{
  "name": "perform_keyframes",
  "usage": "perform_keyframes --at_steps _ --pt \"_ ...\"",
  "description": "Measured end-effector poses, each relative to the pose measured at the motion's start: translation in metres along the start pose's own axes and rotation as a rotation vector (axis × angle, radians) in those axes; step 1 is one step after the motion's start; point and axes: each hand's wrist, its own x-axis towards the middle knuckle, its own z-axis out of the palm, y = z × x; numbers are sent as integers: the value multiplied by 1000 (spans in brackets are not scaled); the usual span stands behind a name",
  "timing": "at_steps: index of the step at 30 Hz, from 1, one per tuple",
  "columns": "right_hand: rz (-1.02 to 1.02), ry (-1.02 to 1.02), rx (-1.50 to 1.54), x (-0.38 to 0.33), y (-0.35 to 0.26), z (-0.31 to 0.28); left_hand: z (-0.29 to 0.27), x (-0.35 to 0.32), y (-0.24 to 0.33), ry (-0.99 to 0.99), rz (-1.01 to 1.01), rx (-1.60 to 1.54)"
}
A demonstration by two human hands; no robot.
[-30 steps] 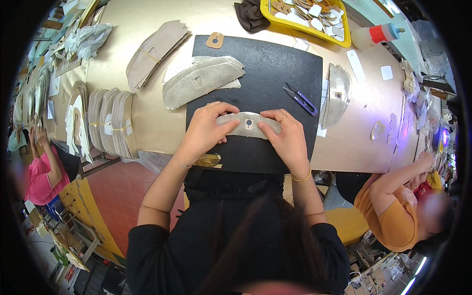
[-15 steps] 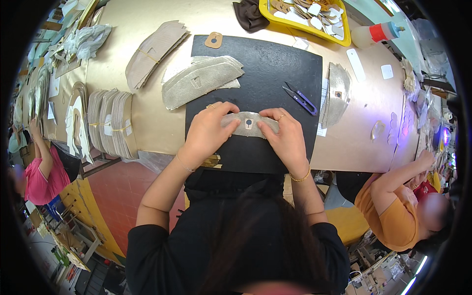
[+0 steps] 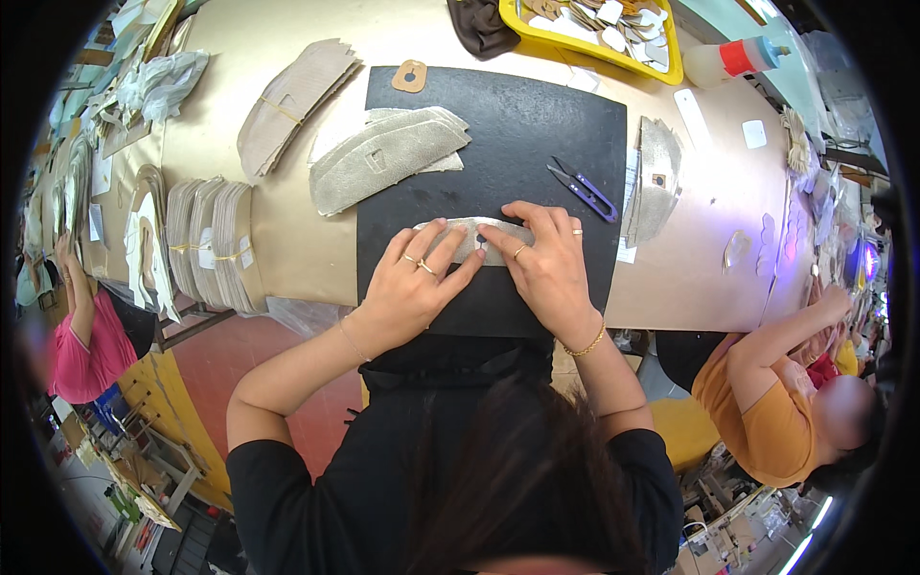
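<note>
Both your left hand (image 3: 412, 283) and right hand (image 3: 544, 264) lie flat, fingers spread, pinning a curved silvery-grey leather piece (image 3: 471, 240) against the black cutting mat (image 3: 498, 144) on the surface, so it stays smooth

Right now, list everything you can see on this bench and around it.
black mat: one, black, bench centre
curved piece: one, silvery grey, on the mat under both hands
stack of curved pieces: one, grey, mat's upper left
snips: one, purple-handled, mat's right
tray: one, yellow, top
squeeze bottle: one, clear with red band, top right
bundled pieces: several, tan, bench left
co-worker: one, orange top, lower right
left hand: pressing the piece
right hand: pressing the piece
</note>
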Motion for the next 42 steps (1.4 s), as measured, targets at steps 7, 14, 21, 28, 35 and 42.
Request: perform_keyframes --at_steps 7,14,21,28,35,42 --pt "-61 -108 -24 4 3 -8 -14 14 21 -149 -103 61" --pt "162 -116 6 10 -6 -5 -39 14 -16 -212 -213 -488" --pt "345 -38 375 3 -4 -21 -33 22 -60 167 -629 -22" --pt "622 485 693 -34 70 -66 -27 21 -71 173 -653 53" --pt "669 545 179 5 81 -77 -27 30 -65 156 -640 -42" --pt "-119 78 216 137 33 -2 -26 24 -43 142 -543 -124"
